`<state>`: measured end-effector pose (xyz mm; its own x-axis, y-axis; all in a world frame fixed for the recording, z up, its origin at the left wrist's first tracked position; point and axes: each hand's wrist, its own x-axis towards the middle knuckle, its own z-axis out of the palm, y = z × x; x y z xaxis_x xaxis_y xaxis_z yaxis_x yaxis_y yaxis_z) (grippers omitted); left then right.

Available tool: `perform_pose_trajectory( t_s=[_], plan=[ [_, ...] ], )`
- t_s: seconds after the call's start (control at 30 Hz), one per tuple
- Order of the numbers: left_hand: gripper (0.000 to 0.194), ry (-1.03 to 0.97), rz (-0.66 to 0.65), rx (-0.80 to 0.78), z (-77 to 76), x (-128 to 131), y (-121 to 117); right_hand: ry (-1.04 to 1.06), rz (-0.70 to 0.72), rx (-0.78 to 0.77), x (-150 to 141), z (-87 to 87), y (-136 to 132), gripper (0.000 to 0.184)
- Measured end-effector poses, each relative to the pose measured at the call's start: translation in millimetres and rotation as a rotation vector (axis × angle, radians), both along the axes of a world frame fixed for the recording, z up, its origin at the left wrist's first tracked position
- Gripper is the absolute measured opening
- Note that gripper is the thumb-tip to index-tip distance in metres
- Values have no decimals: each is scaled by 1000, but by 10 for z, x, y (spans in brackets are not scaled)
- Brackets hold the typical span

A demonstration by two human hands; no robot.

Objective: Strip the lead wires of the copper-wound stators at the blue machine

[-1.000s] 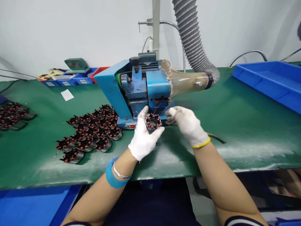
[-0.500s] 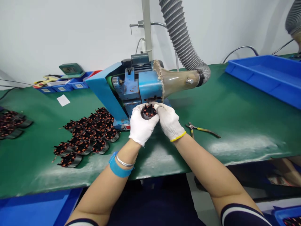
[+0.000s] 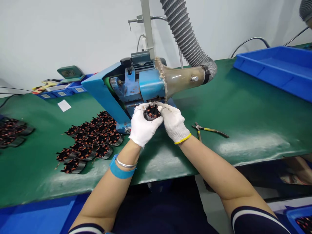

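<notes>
Both hands wear white knit gloves and meet in front of a blue belt-driven machine (image 3: 152, 85). Wrapped around a motor stator (image 3: 152, 112) with black insulation and copper windings is my left hand (image 3: 143, 125). My right hand (image 3: 173, 122) is closed at the stator's right upper edge, its fingertips pinched by the machine's slot; a wire end there is too small to make out clearly. The stator is held with its open end facing up. Several more stators (image 3: 90, 138) stand grouped on the green table to the left of my hands.
Yellow-handled cutting pliers (image 3: 213, 131) lie right of my hands. A grey ribbed hose (image 3: 186, 35) joins the machine's funnel (image 3: 182, 81). A large blue tray (image 3: 273, 73) sits at the right, small blue bins (image 3: 62, 92) at the back left. More stators (image 3: 13, 130) stand at far left.
The view has shifted slightly, with the machine and hands appearing a little further left. Both hands stay on the stator by the machine; my grip looks nearly the same.
</notes>
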<state>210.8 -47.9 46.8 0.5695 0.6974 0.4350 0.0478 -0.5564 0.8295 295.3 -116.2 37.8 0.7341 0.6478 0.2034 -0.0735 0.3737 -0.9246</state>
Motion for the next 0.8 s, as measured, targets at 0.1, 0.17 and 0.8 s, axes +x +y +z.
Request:
perform_pose_trajectory(
  t_s=[0.1, 0.17, 0.8],
  plan=[
    [49, -28, 83, 74, -38, 14, -39, 14, 0, -1, -8, 15, -5, 22],
    [49, -35, 122, 103, -39, 16, -60, 24, 30, 17, -11, 24, -13, 23],
    [51, -170, -154, 15, -68, -321, -240, -537, -23, 98, -89, -96, -337, 30]
  ],
)
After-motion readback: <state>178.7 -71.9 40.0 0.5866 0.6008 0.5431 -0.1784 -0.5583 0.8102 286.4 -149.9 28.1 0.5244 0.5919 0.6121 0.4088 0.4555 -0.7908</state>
